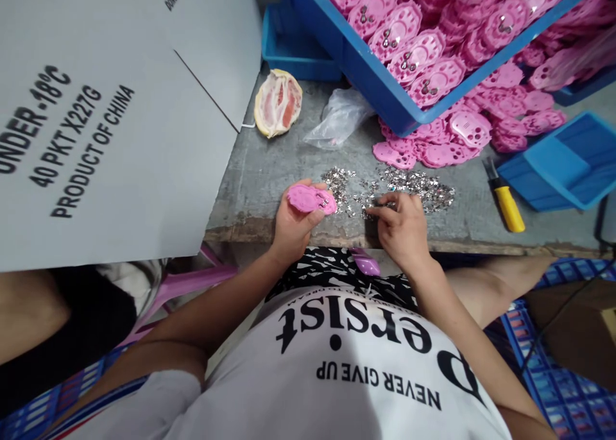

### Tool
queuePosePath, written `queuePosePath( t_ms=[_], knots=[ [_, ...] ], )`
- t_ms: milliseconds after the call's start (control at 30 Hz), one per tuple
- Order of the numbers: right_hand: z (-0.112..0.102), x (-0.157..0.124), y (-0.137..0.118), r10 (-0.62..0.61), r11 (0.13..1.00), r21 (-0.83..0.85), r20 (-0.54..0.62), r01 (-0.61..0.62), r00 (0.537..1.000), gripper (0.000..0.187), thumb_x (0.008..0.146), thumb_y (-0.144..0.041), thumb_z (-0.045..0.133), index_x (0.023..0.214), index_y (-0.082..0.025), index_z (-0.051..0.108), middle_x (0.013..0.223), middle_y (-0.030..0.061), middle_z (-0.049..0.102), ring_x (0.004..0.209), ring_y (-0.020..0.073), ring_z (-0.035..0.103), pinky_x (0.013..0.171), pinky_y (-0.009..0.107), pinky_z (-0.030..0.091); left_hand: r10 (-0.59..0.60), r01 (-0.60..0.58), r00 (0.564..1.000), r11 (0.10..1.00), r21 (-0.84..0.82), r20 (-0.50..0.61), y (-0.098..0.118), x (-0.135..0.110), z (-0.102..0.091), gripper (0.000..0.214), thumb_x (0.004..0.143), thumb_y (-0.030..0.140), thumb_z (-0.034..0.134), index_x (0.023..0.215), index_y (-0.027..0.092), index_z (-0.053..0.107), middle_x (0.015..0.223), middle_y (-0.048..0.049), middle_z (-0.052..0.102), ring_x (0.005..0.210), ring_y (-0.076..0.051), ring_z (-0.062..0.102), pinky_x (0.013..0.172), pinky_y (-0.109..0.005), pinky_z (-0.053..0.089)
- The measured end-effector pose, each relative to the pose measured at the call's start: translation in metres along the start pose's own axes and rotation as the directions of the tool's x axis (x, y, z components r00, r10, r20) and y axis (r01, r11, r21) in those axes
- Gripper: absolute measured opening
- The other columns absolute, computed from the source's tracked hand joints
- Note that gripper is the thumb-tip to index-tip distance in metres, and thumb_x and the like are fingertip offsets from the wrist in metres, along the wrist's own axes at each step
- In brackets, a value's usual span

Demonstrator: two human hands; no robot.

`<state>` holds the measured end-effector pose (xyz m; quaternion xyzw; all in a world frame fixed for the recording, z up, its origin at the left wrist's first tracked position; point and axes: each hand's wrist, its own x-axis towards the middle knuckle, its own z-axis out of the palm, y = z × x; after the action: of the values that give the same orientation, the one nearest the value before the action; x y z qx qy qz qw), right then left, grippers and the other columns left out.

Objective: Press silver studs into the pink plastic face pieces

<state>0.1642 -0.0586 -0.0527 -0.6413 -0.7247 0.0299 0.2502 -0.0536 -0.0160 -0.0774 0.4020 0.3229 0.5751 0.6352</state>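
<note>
A pink plastic toy shell (308, 199) with small metal bits at one end lies in my left hand (293, 228), my thumb pressed on its near edge. To the right, my right hand (402, 225) is lowered over small shiny metal pieces (418, 186) scattered on the grey table (269, 177). Its thumb and index finger come together at the pile's near side. Whatever is between those fingertips is too small to make out. Another patch of the same metal pieces lies just beyond the shell.
A blue bin (380, 74) full of pink shells stands at the back, with loose shells (433, 148) below it. A yellow-handled screwdriver (507, 206) and a blue tray (553, 164) are at right. A cut pomelo (278, 103), plastic bag (339, 119) and large printed carton (120, 132) are left.
</note>
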Motion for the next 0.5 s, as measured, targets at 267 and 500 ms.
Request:
queuePosePath(
  t_ms=[267, 500],
  knots=[
    [-0.0039, -0.0048, -0.0018, -0.016, 1.000, 0.026, -0.018, 0.017, 1.000, 0.034, 0.085, -0.007, 0.053, 0.094, -0.026, 0.080, 0.106, 0.0094, 0.064, 0.091, 0.0263, 0.048, 0.076, 0.042, 0.043, -0.010, 0.010, 1.000, 1.000, 0.008, -0.002, 0.0003, 0.0017, 0.0009, 0.065, 0.067, 0.032, 0.091, 0.122, 0.024, 0.057, 0.125, -0.0103, 0.069, 0.113, -0.024, 0.069, 0.107, -0.045, 0.050],
    [-0.0049, -0.0083, 0.0014, -0.003, 1.000, 0.019, -0.005, 0.003, 1.000, 0.031, 0.086, -0.008, 0.053, 0.088, -0.024, 0.080, 0.106, 0.0102, 0.065, 0.090, 0.0268, 0.046, 0.074, 0.043, 0.042, -0.006, 0.006, 1.000, 1.000, -0.008, -0.008, 0.0006, 0.0000, 0.0013, 0.063, 0.069, 0.030, 0.090, 0.122, 0.025, 0.057, 0.125, -0.0095, 0.070, 0.113, -0.023, 0.069, 0.107, -0.045, 0.050]
  ],
)
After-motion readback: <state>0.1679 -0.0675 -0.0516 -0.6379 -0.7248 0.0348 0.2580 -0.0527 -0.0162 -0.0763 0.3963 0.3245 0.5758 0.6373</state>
